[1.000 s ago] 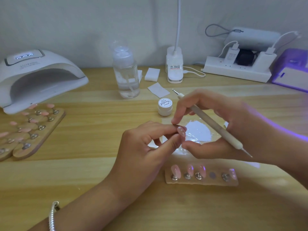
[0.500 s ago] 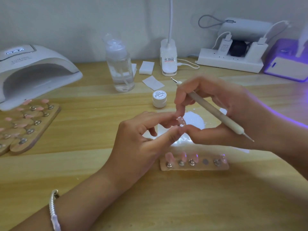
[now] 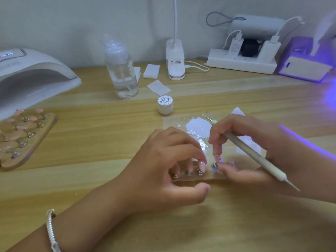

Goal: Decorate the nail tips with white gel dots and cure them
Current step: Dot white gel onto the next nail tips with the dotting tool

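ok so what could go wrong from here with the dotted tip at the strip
1. The right hand pinches the dotted nail tip while seating it on the wooden strip; uncured dots could smear.
2. The left hand has fingertips against the neighbouring tips and may knock one.
3. The dotting tool has its far end by the white gel puddle and could drag through it.
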A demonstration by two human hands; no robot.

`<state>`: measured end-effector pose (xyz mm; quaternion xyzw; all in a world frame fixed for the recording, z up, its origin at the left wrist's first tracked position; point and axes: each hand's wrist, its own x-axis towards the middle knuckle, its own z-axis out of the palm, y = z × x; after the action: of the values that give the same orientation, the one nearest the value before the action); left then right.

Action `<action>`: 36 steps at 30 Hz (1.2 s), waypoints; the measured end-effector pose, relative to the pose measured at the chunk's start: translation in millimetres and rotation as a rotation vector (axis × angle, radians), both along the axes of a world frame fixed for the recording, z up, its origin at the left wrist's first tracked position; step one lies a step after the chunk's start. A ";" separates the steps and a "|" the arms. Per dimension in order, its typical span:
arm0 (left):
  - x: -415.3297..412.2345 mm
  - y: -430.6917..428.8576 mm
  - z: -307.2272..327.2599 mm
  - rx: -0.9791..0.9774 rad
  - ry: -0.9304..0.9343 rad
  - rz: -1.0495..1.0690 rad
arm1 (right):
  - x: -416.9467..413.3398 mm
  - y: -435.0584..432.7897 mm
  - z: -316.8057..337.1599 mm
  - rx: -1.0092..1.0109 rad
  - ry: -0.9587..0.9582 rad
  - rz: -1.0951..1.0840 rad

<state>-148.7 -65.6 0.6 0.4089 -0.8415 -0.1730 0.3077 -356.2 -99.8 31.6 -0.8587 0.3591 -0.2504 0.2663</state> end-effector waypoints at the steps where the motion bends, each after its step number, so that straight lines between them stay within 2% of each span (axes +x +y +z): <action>1: -0.5 -0.3 -0.7 -0.026 -0.034 -0.001 | -0.6 -6.2 -6.4 0.035 0.048 -0.009; 2: -1.2 -0.4 -1.3 -0.048 -0.051 0.001 | 0.6 -8.1 -9.9 0.053 0.104 -0.027; 9: -3.9 -1.8 -5.3 -0.135 -0.057 0.031 | -6.8 -2.0 -18.6 -0.056 0.125 0.006; 12: -3.5 -3.2 -6.5 -0.140 -0.052 0.028 | -4.9 -4.7 -18.7 0.002 0.120 -0.013; 15: -2.8 -3.6 -7.2 -0.133 -0.050 0.016 | -7.9 -6.7 -25.5 -0.034 0.101 0.014; 18: -1.7 -4.0 -7.3 -0.133 -0.056 0.001 | -12.4 -9.4 -22.3 0.010 0.184 0.025; 21: -1.1 -4.5 -8.1 -0.153 -0.061 -0.011 | -12.9 -3.9 -26.7 -0.077 0.117 0.003; 22: -1.0 -4.5 -8.5 -0.169 -0.062 -0.013 | -11.0 -4.5 -24.2 -0.020 0.124 0.017; 25: -2.1 -3.9 -9.5 -0.236 -0.058 -0.014 | -37.4 2.3 -31.1 -0.041 0.270 0.022; 27: -3.8 -2.8 -9.8 -0.275 -0.026 -0.015 | -37.1 0.1 -29.7 -0.091 0.245 0.127; 28: -4.5 -2.2 -9.7 -0.279 0.003 -0.015 | -28.0 -5.0 -13.8 -0.039 0.132 0.091; 29: -4.3 -1.7 -9.3 -0.265 0.043 -0.011 | -25.2 -4.5 -5.9 -0.026 0.002 -0.033; 31: -1.5 0.4 -8.3 -0.186 0.157 0.036 | -28.2 -6.4 0.7 0.012 -0.124 -0.098; 36: 7.1 2.9 -0.9 0.287 0.724 0.237 | -10.6 -49.1 7.8 0.090 -0.102 -0.229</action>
<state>-141.6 -62.7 -0.3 0.4544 -0.5933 -0.3849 0.5417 -366.9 -148.9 39.4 -0.7855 0.4515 -0.3062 0.2923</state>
